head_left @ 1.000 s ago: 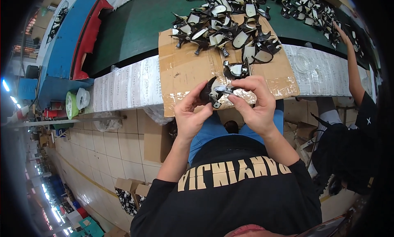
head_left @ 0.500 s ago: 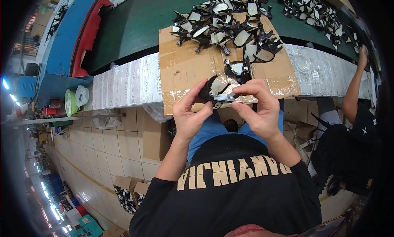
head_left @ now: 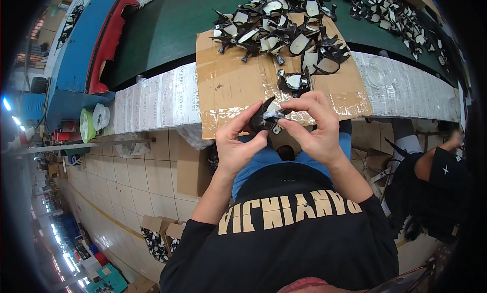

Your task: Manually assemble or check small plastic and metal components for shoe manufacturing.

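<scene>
In front of my body, over the near edge of the cardboard sheet (head_left: pixel 223 92), I hold a dark shoe heel (head_left: pixel 259 122) with a pale cupped top. My left hand (head_left: pixel 238 145) grips it from the left, thumb below and fingers above. My right hand (head_left: pixel 315 124) pinches a thin, pale, shiny piece (head_left: pixel 273 114) against the heel; its kind is too small to tell. Another black heel (head_left: pixel 293 83) with a cream face lies on the cardboard just beyond my hands. Farther off is a heap of similar heels (head_left: pixel 271 26).
A green conveyor belt (head_left: pixel 162 29) runs behind the cardboard, with more heels (head_left: pixel 388 19) at far right. Its front ledge (head_left: pixel 157 105) is wrapped in white printed paper. A co-worker (head_left: pixel 431 186) sits at right. Boxes (head_left: pixel 190 166) stand on the tiled floor.
The heel has turned in my left hand, so less of its pale top shows. My right fingers have moved slightly up and left. The co-worker's arm has drawn back from the belt.
</scene>
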`<action>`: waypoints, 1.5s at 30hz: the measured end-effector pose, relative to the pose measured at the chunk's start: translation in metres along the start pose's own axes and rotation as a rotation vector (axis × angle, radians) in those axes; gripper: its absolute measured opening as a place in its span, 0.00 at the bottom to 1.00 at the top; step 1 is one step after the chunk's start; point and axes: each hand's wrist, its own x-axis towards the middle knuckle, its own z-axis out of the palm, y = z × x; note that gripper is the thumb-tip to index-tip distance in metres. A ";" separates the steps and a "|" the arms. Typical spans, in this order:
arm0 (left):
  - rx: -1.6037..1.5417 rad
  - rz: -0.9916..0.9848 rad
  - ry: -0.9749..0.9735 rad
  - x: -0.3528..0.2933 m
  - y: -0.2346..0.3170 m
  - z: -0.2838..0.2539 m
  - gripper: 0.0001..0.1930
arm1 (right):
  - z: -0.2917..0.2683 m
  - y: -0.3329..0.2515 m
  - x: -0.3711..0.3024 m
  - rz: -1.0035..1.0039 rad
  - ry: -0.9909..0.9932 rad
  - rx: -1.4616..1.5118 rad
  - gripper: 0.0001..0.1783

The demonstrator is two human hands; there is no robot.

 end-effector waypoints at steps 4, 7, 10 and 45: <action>0.048 -0.003 0.012 -0.001 0.000 0.001 0.29 | 0.001 0.001 0.001 -0.055 0.048 -0.127 0.16; 0.084 0.025 0.017 -0.001 -0.002 0.001 0.29 | 0.003 0.003 0.003 -0.099 0.090 -0.187 0.16; 0.129 0.036 -0.001 -0.001 0.000 0.001 0.29 | 0.001 0.003 0.004 -0.129 0.113 -0.256 0.15; -0.359 -0.274 -0.014 0.002 -0.006 -0.006 0.29 | 0.001 0.003 0.003 -0.063 0.055 -0.281 0.14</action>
